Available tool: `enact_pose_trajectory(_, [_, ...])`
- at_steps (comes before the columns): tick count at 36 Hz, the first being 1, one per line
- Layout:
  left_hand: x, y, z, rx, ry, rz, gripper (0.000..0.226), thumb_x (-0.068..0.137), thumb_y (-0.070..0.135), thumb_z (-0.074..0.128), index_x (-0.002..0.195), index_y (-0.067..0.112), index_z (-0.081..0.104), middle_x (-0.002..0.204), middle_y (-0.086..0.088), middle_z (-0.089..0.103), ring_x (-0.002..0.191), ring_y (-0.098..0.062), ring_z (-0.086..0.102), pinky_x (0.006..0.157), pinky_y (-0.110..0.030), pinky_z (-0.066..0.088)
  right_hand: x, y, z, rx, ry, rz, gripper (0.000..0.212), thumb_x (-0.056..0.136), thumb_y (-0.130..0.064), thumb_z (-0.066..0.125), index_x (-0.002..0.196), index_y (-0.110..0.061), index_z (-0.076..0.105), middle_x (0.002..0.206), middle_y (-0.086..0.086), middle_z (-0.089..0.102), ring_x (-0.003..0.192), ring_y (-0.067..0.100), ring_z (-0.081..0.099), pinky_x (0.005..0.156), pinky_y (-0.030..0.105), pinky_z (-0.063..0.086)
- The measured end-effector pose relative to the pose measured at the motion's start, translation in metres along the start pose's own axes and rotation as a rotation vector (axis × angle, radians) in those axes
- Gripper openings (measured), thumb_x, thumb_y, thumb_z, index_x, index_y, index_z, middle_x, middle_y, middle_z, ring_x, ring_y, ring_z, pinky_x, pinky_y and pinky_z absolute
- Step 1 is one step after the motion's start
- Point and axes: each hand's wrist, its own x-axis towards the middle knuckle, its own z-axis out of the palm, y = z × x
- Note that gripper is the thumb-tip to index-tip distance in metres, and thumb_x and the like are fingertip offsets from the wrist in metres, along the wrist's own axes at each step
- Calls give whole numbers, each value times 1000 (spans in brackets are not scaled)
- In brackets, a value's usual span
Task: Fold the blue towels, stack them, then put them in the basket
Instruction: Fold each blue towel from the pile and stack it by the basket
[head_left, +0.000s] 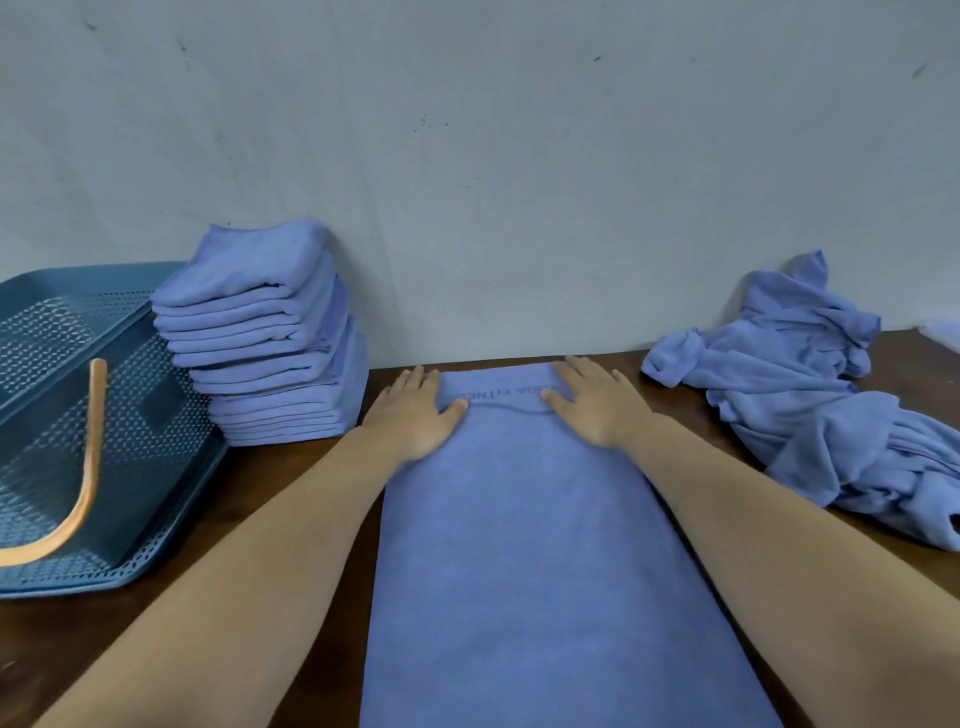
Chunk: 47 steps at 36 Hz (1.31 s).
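Note:
A blue towel (540, 545) lies flat in a long strip down the middle of the brown table, with dark lettering near its far end. My left hand (415, 415) presses flat on the towel's far left corner, fingers straight. My right hand (597, 402) presses flat on the far right part, fingers spread. A tall stack of folded blue towels (270, 338) stands at the back left against the wall. The teal perforated basket (156, 441) with an orange handle (83, 467) sits at the far left, beside the stack.
A crumpled heap of unfolded blue towels (810, 395) lies on the right side of the table (260, 483). A grey wall (493, 156) closes off the back edge right behind the towel's far end.

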Motion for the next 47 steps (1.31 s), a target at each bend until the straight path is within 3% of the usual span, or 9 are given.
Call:
enact_pose_trajectory(4, [11,-11,6,12,-8,16,89,101,79,15,170,26,-5,177,0,-10,163,-19,-11,132,-42,-1,5,13,2,-20,-46,7,81,101,-78,16,169,-36,3,177,-9,-7,163,13,-7,131,48,-1])
enact_pose_trajectory(12, [11,-14,10,-41,69,39,91,100,80,17,170,24,0,178,3,-4,163,-16,-5,133,-45,2,9,10,6,-11,-14,32,84,99,-81,12,169,-36,1,176,-12,-8,162,12,-9,131,50,-1])
enact_pose_trajectory(17, [-14,-14,2,-321,323,44,57,111,53,33,156,19,46,156,-6,52,144,-28,47,119,-45,38,-10,4,0,109,239,20,63,111,-56,21,164,-25,32,173,2,26,159,23,22,127,54,18])
enact_pose_trajectory(20, [-49,-3,1,-344,320,109,48,113,43,36,150,18,54,150,-4,58,138,-25,53,115,-44,43,-41,-4,-9,144,307,-61,53,113,-46,29,153,-20,52,157,2,51,146,23,45,120,49,33])
enact_pose_trajectory(23, [-91,10,6,-277,295,180,48,112,43,41,150,17,56,151,-1,59,139,-22,53,118,-44,41,-75,-11,-11,195,283,-130,47,113,-42,37,149,-20,57,155,-1,55,143,21,48,117,46,38])
enact_pose_trajectory(35, [-235,38,27,-219,202,251,48,111,43,45,153,22,51,157,8,50,147,-10,42,123,-29,31,-228,-35,2,101,31,-170,57,111,-54,35,164,-34,32,172,-13,25,158,9,22,129,43,17])
enact_pose_trajectory(41, [-311,38,51,-243,221,281,45,113,36,39,154,26,51,160,14,45,151,-3,34,127,-24,22,-314,-43,10,46,41,-157,60,110,-56,29,167,-38,20,175,-17,8,161,4,3,130,35,5])
enact_pose_trajectory(44, [-343,41,52,-227,242,282,52,111,49,31,156,30,47,161,20,39,152,3,26,123,-12,9,-344,-36,14,46,47,-129,64,107,-64,24,167,-41,17,174,-22,2,160,-1,-3,131,36,1])
enact_pose_trajectory(47, [-374,42,54,-209,242,305,61,106,60,26,157,34,44,162,25,36,154,7,21,127,-20,14,-375,-28,17,37,58,-134,65,105,-69,16,166,-46,14,172,-27,-3,156,-8,-12,130,32,-5])
